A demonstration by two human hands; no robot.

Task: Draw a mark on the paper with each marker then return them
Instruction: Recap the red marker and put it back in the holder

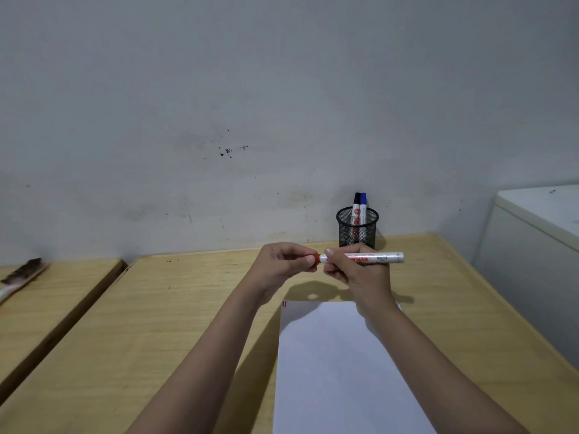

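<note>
I hold a white marker [376,258] level above the wooden desk, its barrel gripped by my right hand [357,270]. My left hand [282,261] pinches the marker's red cap [316,259] at the left end. A white sheet of paper [338,371] lies on the desk below my hands, with small red and blue marks [284,304] at its top left corner. Behind my hands a black mesh pen holder [357,228] stands near the wall with a black-capped marker [356,205] and a blue-capped marker [363,205] upright in it.
The wooden desk [156,324] ends against a grey wall. A second desk [40,302] sits to the left across a gap, with a brush [22,274] on it. A white cabinet [539,245] stands at the right.
</note>
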